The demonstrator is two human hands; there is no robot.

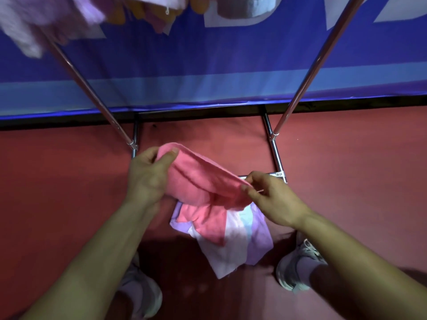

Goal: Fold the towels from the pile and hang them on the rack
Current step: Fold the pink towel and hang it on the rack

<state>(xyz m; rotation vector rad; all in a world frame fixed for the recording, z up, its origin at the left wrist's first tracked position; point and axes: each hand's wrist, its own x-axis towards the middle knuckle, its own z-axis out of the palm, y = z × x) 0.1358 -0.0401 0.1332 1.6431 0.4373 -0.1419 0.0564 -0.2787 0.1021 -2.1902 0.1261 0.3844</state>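
Note:
I hold a pink towel (198,181) stretched between both hands above the floor. My left hand (147,174) pinches its far left end with thumb and fingers. My right hand (270,195) pinches its right edge. Below it lies the pile of towels (233,236) on the red floor, with pink, lilac, white and pale blue cloths. The metal rack (307,72) rises in front of me on two slanted chrome poles. Towels hang at the top of the rack: a lilac one (41,21) at the left and a grey one (245,6) at the middle, with orange cloth between.
The rack's chrome base frame (275,153) lies on the red floor (57,192) just beyond the pile. A blue banner wall (208,65) stands behind the rack. My two shoes (298,266) stand on either side of the pile.

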